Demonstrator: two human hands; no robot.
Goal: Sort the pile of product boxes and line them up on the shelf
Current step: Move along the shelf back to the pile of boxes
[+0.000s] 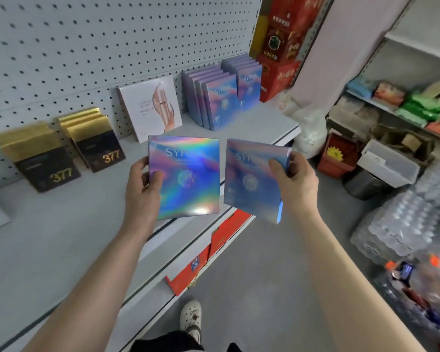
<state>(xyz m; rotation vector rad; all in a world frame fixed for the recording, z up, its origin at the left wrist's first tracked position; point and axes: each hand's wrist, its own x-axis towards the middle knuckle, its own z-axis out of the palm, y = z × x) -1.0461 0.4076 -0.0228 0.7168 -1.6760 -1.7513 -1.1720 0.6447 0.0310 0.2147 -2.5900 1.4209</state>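
My left hand (141, 189) grips a flat holographic box (188, 174) by its left edge, held above the front of the grey shelf (61, 237). My right hand (294, 181) grips a second holographic box (249, 184) by its right edge, out past the shelf's front edge. Two upright rows of the same holographic boxes (219, 97) stand at the back right of the shelf. A white box with a hand picture (151, 105) leans on the pegboard. Two rows of black-and-gold "377" boxes (61, 148) stand at the left.
Tall red boxes (280, 47) fill the shelf's right end. Red packages (214, 250) lie on the lower shelf. To the right sit a red bin (337, 158), a metal pot (363, 184), shrink-wrapped water bottles (404, 219) and a side rack with packets (417, 102). My shoe (191, 318) is on the grey floor.
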